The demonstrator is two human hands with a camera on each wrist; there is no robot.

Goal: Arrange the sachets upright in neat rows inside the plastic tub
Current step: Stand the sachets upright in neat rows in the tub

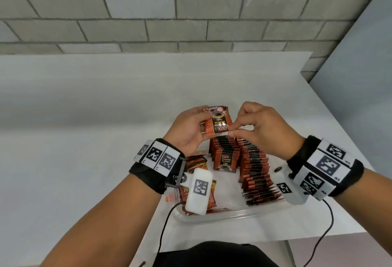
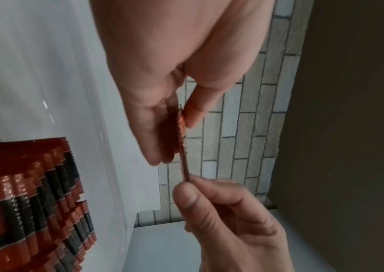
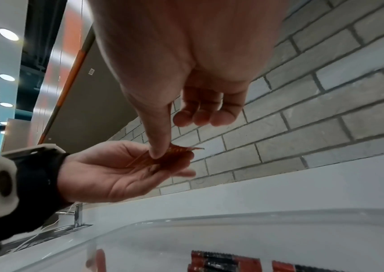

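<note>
My left hand (image 1: 201,123) holds a small fan of orange-and-black coffee sachets (image 1: 217,124) face up above the far end of the clear plastic tub (image 1: 212,218). My right hand (image 1: 232,133) pinches the top sachet's near right corner. In the left wrist view the sachets (image 2: 183,145) are edge-on between the thumb and fingers of my left hand (image 2: 177,139), and my right hand (image 2: 186,184) pinches the lower end. In the right wrist view the right hand's thumb (image 3: 160,147) presses on the sachets (image 3: 174,152) lying in my left hand (image 3: 174,165). Two rows of upright sachets (image 1: 254,171) fill the tub's right side.
Loose sachets (image 1: 196,161) lie flat in the tub's left half, partly under my left wrist camera. The tub stands on a white table (image 1: 84,118) against a grey brick wall (image 1: 191,12). The table's right edge is close by. Cables hang off the near edge.
</note>
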